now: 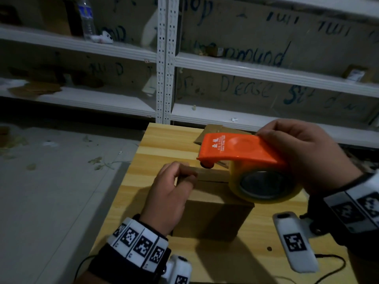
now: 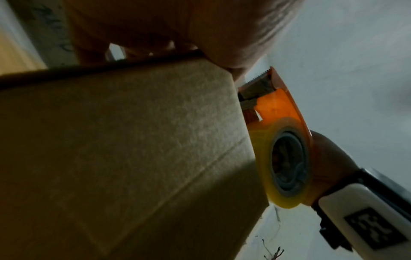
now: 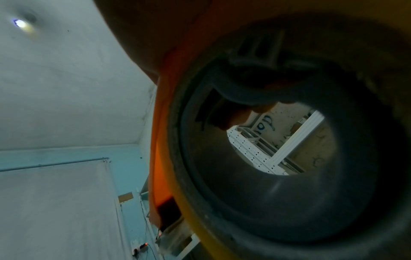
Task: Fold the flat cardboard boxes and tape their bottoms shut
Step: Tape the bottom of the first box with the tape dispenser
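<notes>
A folded cardboard box (image 1: 213,218) stands in the middle of the wooden table (image 1: 164,140). My left hand (image 1: 174,181) grips its top left edge, fingers curled over the edge and thumb on top. My right hand (image 1: 307,156) holds an orange tape dispenser (image 1: 235,148) with a yellowish tape roll (image 1: 264,185), which sits on the box top, cutter end toward my left fingers. From the left wrist, the box (image 2: 133,140) fills the picture, with the dispenser (image 2: 280,109) at its right edge. From the right wrist, only the roll's core (image 3: 266,193) and orange shell (image 3: 162,140) show.
More flat cardboard (image 1: 207,134) lies at the table's far edge behind the dispenser. White metal shelves (image 1: 164,58) run along the back wall, with a water bottle (image 1: 87,19) on one. Grey floor (image 1: 51,181) with scraps lies left of the table. A cable (image 1: 332,263) trails near the right front.
</notes>
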{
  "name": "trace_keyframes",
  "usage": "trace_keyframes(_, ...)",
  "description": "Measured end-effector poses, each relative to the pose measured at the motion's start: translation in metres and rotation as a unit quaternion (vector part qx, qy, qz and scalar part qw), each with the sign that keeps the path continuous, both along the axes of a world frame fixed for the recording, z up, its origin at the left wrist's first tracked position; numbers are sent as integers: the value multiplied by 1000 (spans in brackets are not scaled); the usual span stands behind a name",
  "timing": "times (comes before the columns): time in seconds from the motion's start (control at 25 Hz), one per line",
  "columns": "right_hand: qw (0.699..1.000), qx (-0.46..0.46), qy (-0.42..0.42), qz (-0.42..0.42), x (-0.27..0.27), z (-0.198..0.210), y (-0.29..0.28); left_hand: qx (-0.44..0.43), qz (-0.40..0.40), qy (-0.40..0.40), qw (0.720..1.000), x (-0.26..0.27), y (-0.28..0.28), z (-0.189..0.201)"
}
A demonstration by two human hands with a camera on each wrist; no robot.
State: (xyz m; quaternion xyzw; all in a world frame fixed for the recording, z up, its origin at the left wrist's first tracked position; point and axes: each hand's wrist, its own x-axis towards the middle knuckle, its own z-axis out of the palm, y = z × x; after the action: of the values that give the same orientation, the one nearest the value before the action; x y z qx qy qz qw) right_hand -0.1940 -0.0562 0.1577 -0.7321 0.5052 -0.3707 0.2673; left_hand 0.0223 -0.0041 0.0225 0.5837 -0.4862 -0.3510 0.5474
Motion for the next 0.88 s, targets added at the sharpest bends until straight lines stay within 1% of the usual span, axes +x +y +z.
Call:
trace_keyframes(0.08,1000,11,6,1,9,0,-8,-18,42,-96,994,4,-2,-2)
trace_keyframes(0.12,1000,20,10,-1,14,0,-10,-22,56,-109,992,5,-3,-1)
trace_keyframes(0.16,1000,25,15,-3,17,0,-13,-20,57,-94,994,7,-3,2)
trace_keyframes(0.2,999,27,22,-5,20,0,-15,-15,43,-60,997,9,-3,4)
trace_keyframes(0.32,998,30,59,-6,26,1,-17,41,-30,21,998,16,-2,9)
trace_keyframes(0.36,997,31,70,-6,28,1,-16,61,-35,71,995,19,-3,10)
trace_keyframes(0.4,997,31,77,-6,30,1,-17,85,-34,141,986,21,-4,11)
trace_keyframes(0.44,996,29,84,-4,32,1,-17,106,-39,187,976,23,-5,13)
trace_keyframes(0.48,996,27,90,-4,34,1,-17,107,-46,208,971,25,-6,13)
trace_keyframes(0.56,995,26,97,-4,37,2,-16,102,-53,214,970,28,-7,14)
trace_keyframes(0.68,994,24,107,-3,38,3,-12,100,-76,249,960,29,-4,21)
trace_keyframes(0.76,993,21,113,1,40,5,-9,90,-67,220,969,29,-3,21)
trace_keyframes(0.88,991,31,131,18,46,9,-7,75,-12,124,989,27,-3,20)
